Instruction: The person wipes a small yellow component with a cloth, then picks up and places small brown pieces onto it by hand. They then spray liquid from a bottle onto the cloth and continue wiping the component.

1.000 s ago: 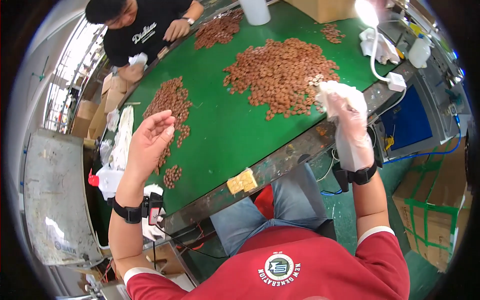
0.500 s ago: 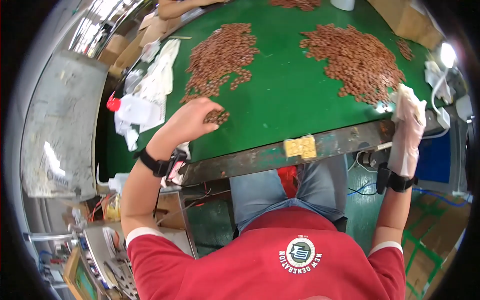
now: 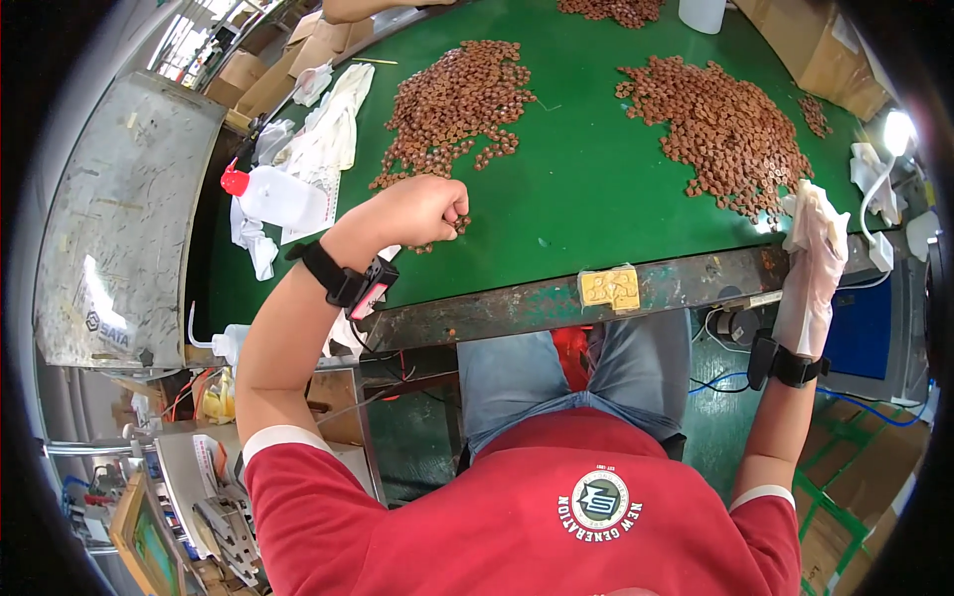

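Observation:
My bare left hand (image 3: 422, 211) is closed, its fingers curled down over a few small brown round discs (image 3: 463, 223) at the near left of the green table. Some discs peek out by the fingertips and below the palm; how many it holds is hidden. Just beyond it lies a loose pile of the same discs (image 3: 452, 99). My right hand (image 3: 817, 238), in a thin whitish glove, is at the table's near right edge beside a larger disc pile (image 3: 730, 129). Its fingers are bunched under the glove and cannot be made out.
A white bottle with a red cap (image 3: 283, 197) lies by white cloths (image 3: 333, 114) on the left. A yellow block (image 3: 609, 288) sits on the table's front edge. A lamp (image 3: 898, 132), cardboard box (image 3: 820, 60) and white cup (image 3: 702, 14) stand right; another person's arm shows far left.
My left hand has come over the small cluster of discs and its fingers have curled in. The right hand stays at the table edge. The whole view has shifted slightly.

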A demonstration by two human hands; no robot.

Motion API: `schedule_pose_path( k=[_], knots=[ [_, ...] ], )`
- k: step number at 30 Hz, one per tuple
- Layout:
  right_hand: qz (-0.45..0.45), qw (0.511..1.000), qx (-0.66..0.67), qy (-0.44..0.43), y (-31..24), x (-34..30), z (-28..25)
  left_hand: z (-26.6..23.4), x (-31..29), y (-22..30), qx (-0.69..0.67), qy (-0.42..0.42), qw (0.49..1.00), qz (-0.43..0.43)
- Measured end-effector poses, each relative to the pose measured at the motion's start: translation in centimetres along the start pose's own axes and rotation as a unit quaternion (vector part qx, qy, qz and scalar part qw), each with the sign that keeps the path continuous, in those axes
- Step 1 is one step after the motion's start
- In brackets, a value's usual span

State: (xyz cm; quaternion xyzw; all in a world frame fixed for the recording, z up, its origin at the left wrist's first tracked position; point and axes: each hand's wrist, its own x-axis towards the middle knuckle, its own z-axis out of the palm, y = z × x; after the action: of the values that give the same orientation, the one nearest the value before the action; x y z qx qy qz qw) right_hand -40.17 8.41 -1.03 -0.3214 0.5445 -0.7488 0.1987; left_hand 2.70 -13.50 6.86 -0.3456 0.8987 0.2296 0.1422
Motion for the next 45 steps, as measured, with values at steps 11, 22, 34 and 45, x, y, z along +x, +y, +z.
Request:
schedule_pose_path(
  k=[11,22,34,45],
  knots=[
    [-0.113,0.988,0.002,-0.107,3.6,1.6,-3.4,0.0,0.3,1.3,0.039,0.093,0.99,0.096],
    [-0.128,0.983,-0.094,-0.097,3.9,1.8,-4.9,0.2,0.3,6.6,-0.436,0.199,0.877,0.04],
    [-0.165,0.975,-0.129,-0.079,1.8,1.7,-2.2,8.0,-0.7,14.9,-0.496,0.197,0.842,0.077],
    [-0.13,0.988,-0.075,-0.044,1.5,0.8,-2.0,9.8,-0.1,15.2,-0.061,0.345,0.931,0.104]
  ],
)
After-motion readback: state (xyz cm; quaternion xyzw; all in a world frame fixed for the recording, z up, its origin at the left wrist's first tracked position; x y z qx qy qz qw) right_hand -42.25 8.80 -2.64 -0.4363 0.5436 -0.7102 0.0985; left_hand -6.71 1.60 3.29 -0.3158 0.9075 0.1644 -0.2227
